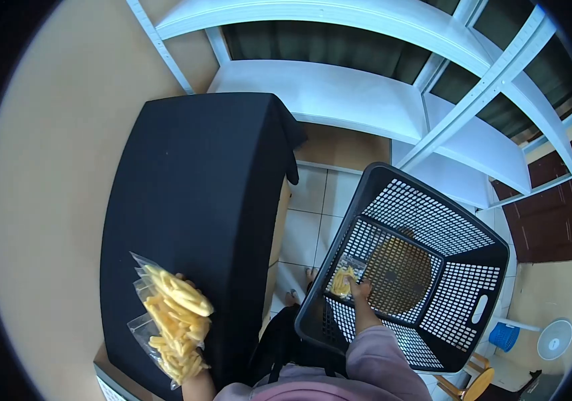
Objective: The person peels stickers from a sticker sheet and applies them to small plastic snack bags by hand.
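My left hand (198, 382) is closed around several clear plastic bags of yellow pieces (178, 319), held over the black-covered table. The lower pieces look like French fries, and those in the top bag are longer and thicker. The bags hide most of the fingers. My right hand (361, 290) reaches down into a black plastic basket (462, 296) with latticed walls. Its fingers are closed on the edge of another clear bag of yellow fry-like sticks (342, 282), near the basket's left wall.
A table with a black cloth (186, 174) stands on the left against a beige wall. White shelves (326, 93) run across the back. Right of the basket are a blue bin (504, 336), a white fan (554, 339) and a wooden stool (478, 385).
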{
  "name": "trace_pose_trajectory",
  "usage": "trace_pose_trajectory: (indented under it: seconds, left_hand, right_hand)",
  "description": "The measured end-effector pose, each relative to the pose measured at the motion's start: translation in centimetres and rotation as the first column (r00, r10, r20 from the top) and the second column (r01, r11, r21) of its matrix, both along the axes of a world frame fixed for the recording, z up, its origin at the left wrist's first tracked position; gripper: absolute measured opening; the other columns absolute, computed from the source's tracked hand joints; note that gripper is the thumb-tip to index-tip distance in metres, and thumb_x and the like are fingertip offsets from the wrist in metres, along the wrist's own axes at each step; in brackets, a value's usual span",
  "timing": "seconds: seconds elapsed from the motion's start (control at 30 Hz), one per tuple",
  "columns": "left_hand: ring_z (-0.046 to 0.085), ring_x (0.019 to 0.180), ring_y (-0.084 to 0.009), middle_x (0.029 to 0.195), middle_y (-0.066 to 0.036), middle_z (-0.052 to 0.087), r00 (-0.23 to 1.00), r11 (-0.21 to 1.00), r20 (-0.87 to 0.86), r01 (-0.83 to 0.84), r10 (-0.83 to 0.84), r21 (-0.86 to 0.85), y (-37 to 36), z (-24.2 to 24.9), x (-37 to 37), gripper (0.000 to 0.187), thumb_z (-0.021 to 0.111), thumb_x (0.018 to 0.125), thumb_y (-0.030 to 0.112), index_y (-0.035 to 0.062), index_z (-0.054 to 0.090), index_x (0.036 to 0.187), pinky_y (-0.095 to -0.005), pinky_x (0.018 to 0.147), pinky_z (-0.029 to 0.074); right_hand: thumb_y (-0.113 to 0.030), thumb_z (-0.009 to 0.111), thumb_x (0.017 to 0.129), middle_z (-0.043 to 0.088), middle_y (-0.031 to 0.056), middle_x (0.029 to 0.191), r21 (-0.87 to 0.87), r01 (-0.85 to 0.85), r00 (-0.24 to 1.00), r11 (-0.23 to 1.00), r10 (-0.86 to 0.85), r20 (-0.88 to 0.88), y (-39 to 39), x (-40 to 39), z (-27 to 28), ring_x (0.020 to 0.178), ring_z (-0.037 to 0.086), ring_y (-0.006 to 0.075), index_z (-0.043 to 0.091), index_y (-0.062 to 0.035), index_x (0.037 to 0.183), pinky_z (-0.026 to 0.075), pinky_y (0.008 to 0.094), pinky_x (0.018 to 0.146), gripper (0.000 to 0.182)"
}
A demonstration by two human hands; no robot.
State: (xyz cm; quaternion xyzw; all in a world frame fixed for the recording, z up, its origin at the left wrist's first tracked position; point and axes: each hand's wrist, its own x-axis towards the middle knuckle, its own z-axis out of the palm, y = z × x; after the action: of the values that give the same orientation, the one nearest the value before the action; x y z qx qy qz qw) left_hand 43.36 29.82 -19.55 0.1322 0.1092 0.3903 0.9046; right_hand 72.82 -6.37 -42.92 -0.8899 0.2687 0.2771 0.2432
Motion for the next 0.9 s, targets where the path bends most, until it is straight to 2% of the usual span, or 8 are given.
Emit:
trace_pose_trajectory:
  seconds: [0.1, 0.2, 0.27, 0.4, 0.53, 0.6, 0.67, 0.9]
  left_hand:
    - [0.056, 0.087, -0.0213, 0.099, -0.01, 0.057, 0.997, 0.995, 0.062, 0.041, -0.036, -0.087, 2.7, -0.1, 4.9, 0.039, 0.041, 0.087, 0.032, 0.0014, 0.047, 0.11, -0.0319, 0.073, 0.047]
    - [0.056, 0.087, -0.0205, 0.099, -0.009, 0.057, 0.988, 0.982, 0.141, 0.085, -0.061, -0.169, 4.3, 0.3, 8.2, 0.038, 0.041, 0.087, 0.032, 0.0019, 0.047, 0.11, -0.0314, 0.073, 0.046]
    - [0.056, 0.086, -0.02, 0.098, -0.009, 0.058, 0.976, 0.969, 0.205, 0.121, -0.076, -0.216, 0.3, 0.8, 1.7, 0.037, 0.041, 0.087, 0.032, 0.0023, 0.048, 0.109, -0.031, 0.072, 0.046]
    - [0.056, 0.086, -0.0189, 0.097, -0.008, 0.058, 0.936, 0.929, 0.339, 0.205, -0.094, -0.307, -1.3, 0.4, 0.5, 0.036, 0.042, 0.087, 0.031, 0.003, 0.049, 0.109, -0.0303, 0.072, 0.046]
    - [0.056, 0.086, -0.0178, 0.096, -0.007, 0.059, 0.875, 0.877, 0.476, 0.299, -0.094, -0.377, -2.1, 3.0, 3.5, 0.035, 0.042, 0.087, 0.031, 0.0037, 0.05, 0.108, -0.0295, 0.071, 0.046]
    - [0.056, 0.085, -0.0172, 0.096, -0.006, 0.059, 0.842, 0.847, 0.532, 0.344, -0.088, -0.404, -1.8, 4.8, 6.2, 0.035, 0.042, 0.086, 0.031, 0.0041, 0.05, 0.107, -0.0292, 0.071, 0.046]
    - [0.056, 0.085, -0.0167, 0.096, -0.006, 0.059, 0.808, 0.814, 0.583, 0.394, -0.085, -0.428, -2.1, 5.4, 5.2, 0.034, 0.042, 0.086, 0.031, 0.0044, 0.051, 0.107, -0.0288, 0.071, 0.045]
    - [0.056, 0.084, -0.0148, 0.094, -0.004, 0.06, 0.667, 0.665, 0.745, 0.567, -0.025, -0.485, -2.6, 6.0, 5.8, 0.033, 0.043, 0.086, 0.03, 0.0057, 0.053, 0.106, -0.0275, 0.07, 0.045]
  right_hand:
    - [-0.046, 0.078, 0.049, 0.048, 0.0237, 0.113, 0.034, 0.237, 0.957, 0.971, -0.239, 0.164, 1.1, 0.2, 0.0, 0.104, 0.047, 0.0342, 0.047, 0.0048, 0.105, 0.04, 0.0352, 0.087, 0.082]
    - [-0.039, 0.082, 0.047, 0.056, 0.0163, 0.1, 0.034, 0.18, 0.958, 0.983, -0.183, 0.219, 1.0, 0.0, -1.9, 0.089, 0.055, 0.0269, 0.049, -0.0009, 0.101, 0.043, 0.0316, 0.081, 0.074]
    - [-0.034, 0.082, 0.05, 0.058, 0.0122, 0.097, 0.268, 0.146, 0.974, 0.952, -0.186, 0.13, 0.7, 0.1, -1.8, 0.087, 0.056, 0.0214, 0.05, -0.0017, 0.102, 0.043, 0.0301, 0.079, 0.069]
    - [-0.026, 0.074, 0.065, 0.063, 0.0078, 0.077, 0.394, 0.058, 0.97, 0.917, -0.145, 0.193, 0.8, 0.2, 3.2, 0.072, 0.058, 0.0145, 0.061, -0.0016, 0.091, 0.045, 0.0263, 0.068, 0.038]
    - [-0.016, 0.064, 0.075, 0.062, 0.008, 0.072, 0.522, -0.092, 0.772, 0.848, -0.27, 0.575, 0.0, 0.1, 9.7, 0.066, 0.056, 0.0128, 0.063, -0.0001, 0.085, 0.044, 0.0251, 0.063, 0.018]
    - [-0.015, 0.063, 0.077, 0.059, 0.0084, 0.074, 0.262, -0.165, 0.614, 0.951, -0.109, 0.782, -0.7, -0.4, 14.4, 0.067, 0.055, 0.0139, 0.063, 0.0005, 0.083, 0.044, 0.0256, 0.063, 0.017]
    - [-0.011, 0.058, 0.081, 0.052, 0.0097, 0.074, 0.239, -0.228, 0.588, 0.944, -0.062, 0.806, -0.4, -1.9, 20.9, 0.068, 0.052, 0.0159, 0.06, 0.0042, 0.082, 0.041, 0.0274, 0.062, 0.016]
    - [-0.012, 0.044, 0.085, 0.052, 0.014, 0.089, -0.052, -0.576, 0.56, 0.816, 0.44, 0.702, -2.0, -12.3, 28.2, 0.079, 0.052, 0.0292, 0.056, -0.001, 0.1, 0.041, 0.036, 0.068, 0.022]
